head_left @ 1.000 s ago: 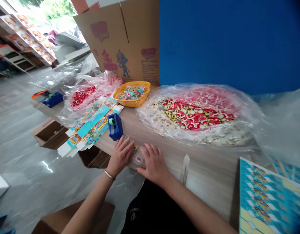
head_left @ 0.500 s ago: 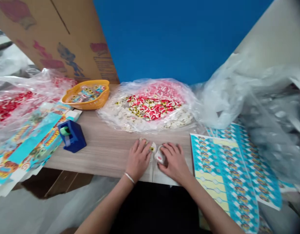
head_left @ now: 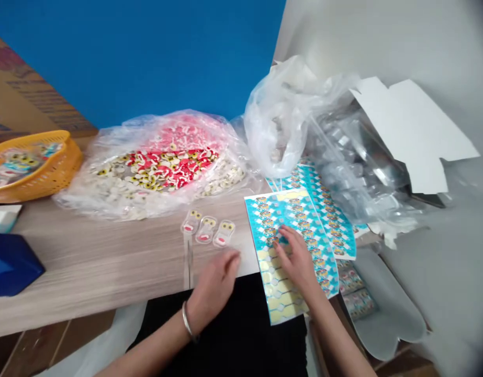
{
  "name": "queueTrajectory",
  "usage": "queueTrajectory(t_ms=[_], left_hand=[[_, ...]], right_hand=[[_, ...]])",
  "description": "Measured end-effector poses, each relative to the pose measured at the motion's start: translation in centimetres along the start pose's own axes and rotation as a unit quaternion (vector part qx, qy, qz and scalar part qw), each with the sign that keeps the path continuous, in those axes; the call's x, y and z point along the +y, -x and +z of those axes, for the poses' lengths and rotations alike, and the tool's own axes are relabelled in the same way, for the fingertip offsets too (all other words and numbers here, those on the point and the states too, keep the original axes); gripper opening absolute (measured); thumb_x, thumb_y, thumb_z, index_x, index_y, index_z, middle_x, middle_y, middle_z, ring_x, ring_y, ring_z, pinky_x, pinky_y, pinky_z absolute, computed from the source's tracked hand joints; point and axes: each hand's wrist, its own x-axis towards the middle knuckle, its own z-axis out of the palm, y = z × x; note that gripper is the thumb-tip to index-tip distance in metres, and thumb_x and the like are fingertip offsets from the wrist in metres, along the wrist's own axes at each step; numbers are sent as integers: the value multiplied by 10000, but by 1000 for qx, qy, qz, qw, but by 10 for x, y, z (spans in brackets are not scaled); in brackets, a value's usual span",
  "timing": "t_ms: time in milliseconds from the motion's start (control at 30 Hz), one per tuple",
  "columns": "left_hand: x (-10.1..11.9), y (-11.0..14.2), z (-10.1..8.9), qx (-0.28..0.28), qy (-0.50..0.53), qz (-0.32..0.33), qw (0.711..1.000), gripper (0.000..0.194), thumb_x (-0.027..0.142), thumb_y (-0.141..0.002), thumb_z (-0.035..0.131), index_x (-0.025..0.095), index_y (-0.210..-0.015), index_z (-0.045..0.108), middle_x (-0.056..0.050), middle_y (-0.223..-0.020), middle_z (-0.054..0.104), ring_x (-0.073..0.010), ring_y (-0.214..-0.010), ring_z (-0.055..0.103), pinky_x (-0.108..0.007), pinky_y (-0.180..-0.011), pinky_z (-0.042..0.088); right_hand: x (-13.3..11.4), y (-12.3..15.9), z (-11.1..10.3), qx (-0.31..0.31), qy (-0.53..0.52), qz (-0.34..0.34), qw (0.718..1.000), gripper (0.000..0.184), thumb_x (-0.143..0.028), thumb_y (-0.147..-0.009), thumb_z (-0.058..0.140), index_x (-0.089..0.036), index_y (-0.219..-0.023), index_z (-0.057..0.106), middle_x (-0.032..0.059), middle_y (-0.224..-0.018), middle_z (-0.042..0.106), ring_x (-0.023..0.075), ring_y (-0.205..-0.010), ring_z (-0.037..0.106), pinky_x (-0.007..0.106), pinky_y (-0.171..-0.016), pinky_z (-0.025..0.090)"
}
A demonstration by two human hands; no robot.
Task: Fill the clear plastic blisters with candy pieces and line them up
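Observation:
Three small clear packets lie in a row on the table: a left packet point(head_left: 191, 222), a middle packet point(head_left: 205, 229) and a right packet point(head_left: 224, 233). Each shows two yellow-and-black eye pieces and a red-and-white mouth piece. Just below the right packet is my left hand point(head_left: 215, 283), its fingers curled closed and nothing visible in them. My right hand point(head_left: 298, 259) rests over a blue and yellow sticker sheet point(head_left: 265, 262), with thumb and forefinger apart on its printed surface. More sheets point(head_left: 335, 230) lie beneath and behind it.
A large clear bag point(head_left: 166, 167) of loose eye and mouth pieces lies behind the packets. An orange basket point(head_left: 56, 167) and blue tape dispenser point(head_left: 13, 264) stand at left. Crumpled plastic point(head_left: 280, 120), clear plastic packaging point(head_left: 355, 157) and white card point(head_left: 417, 125) crowd the right.
The view has swung to the right. Both hands have left the packets, which now lie uncovered. My right hand has moved right onto the sticker sheet; my left hand has drawn back and curled.

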Motion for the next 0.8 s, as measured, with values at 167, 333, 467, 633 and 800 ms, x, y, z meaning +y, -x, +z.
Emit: queueTrajectory(t_ms=[167,333,467,633,800], left_hand=[[23,6,64,-129,304,-170,928,341,292,-785,694,163,-1095,635,-95,-915,772,-247,-896,729,-371,-842,549],[28,-26,79,27,356,-182,916,357,272,-674,796,176,-945,585,-37,-815,725,-169,-701,675,-278,-655,513],[31,-41,71,24,363,-167,917,284,282,-653,803,163,-829,615,-15,-731,694,-134,-632,626,-244,-606,470],[29,-32,65,-16,373,-184,909,225,259,-638,809,152,-761,655,-1,-689,681,-113,-606,595,-235,-613,452],[27,-29,62,-17,374,-188,908,215,253,-634,798,160,-816,732,-23,-739,731,-150,-693,638,-271,-701,488]], right_hand=[[9,14,12,62,-28,51,996,258,-296,-953,534,-193,-1172,622,142,-1277,637,283,-1251,542,551,-1076,415],[-14,14,21,88,-53,87,991,245,-283,-918,569,-211,-1150,605,123,-1239,637,295,-1241,522,573,-1065,400],[-25,14,14,82,-90,67,990,189,-238,-919,574,-230,-1108,589,97,-1163,652,285,-1208,530,564,-1051,407],[-25,15,7,-4,-103,-32,994,160,-159,-925,561,-261,-1035,617,48,-1059,685,256,-1183,557,567,-1119,334],[-18,15,9,-40,-69,-64,995,175,-190,-941,588,-272,-1081,652,41,-1073,704,240,-1099,610,571,-1123,329]])
